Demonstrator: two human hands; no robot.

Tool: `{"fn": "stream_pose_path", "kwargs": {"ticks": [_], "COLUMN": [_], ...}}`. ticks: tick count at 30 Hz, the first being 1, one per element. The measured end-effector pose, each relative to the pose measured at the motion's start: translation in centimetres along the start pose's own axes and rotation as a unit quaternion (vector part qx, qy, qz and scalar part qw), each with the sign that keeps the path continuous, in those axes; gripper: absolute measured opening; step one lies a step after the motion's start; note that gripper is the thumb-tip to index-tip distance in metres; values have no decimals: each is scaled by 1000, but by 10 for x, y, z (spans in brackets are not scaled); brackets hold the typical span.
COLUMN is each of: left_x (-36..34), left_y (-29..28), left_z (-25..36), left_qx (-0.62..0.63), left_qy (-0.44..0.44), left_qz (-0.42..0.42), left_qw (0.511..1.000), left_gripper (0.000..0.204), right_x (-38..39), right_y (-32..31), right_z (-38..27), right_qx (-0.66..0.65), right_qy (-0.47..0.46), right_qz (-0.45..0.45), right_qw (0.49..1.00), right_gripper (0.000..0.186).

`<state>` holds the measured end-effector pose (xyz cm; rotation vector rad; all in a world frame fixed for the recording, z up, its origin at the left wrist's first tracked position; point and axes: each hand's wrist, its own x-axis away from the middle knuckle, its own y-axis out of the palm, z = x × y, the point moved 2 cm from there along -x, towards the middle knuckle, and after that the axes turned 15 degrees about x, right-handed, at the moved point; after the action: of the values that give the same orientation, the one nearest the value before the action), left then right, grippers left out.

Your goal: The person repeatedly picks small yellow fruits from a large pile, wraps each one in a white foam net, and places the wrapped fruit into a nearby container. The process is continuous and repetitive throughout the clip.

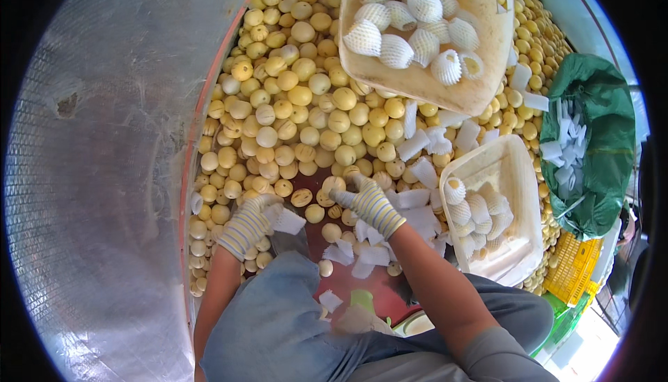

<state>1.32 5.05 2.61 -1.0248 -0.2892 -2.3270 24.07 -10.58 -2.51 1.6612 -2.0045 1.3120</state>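
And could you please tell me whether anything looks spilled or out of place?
Yes: white foam sleeves lie strewn across the red surface and yellow fruit, whereas others sit in the green bag, so they look spilled.

No text, label, brand, number or sign can be read: nothing is legible on the round yellow fruit [300, 95], the white foam sleeves [414, 145], the larger tub [480, 83], the smaller tub [529, 239], the green sack [607, 152] or the yellow plastic crate [574, 264]
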Motion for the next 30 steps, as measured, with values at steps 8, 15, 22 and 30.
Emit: {"fn": "stream_pose_path", "kwargs": {"ticks": [8, 15, 22, 30], "left_x": [-20, -35, -33, -35], "left_y": [18, 30, 33, 32], "left_z": [-18, 26, 17, 21], "left_qx": [140, 305, 321, 375], "left_qy": [0, 64, 46, 78], "left_qz": [-42, -86, -100, -77], "left_qw": [989, 946, 941, 920], "left_gripper": [39, 42, 50, 59], "right_x": [1, 11, 18, 23], "right_y": [-1, -31, -27, -27], "right_z": [-34, -53, -45, -53], "right_qx": [-312, -370, -384, -283], "right_qy": [-75, -122, -107, -165], "right_qz": [-123, -64, -86, 42], "right_qw": [939, 919, 913, 944], "right_gripper": [62, 60, 61, 64]}}
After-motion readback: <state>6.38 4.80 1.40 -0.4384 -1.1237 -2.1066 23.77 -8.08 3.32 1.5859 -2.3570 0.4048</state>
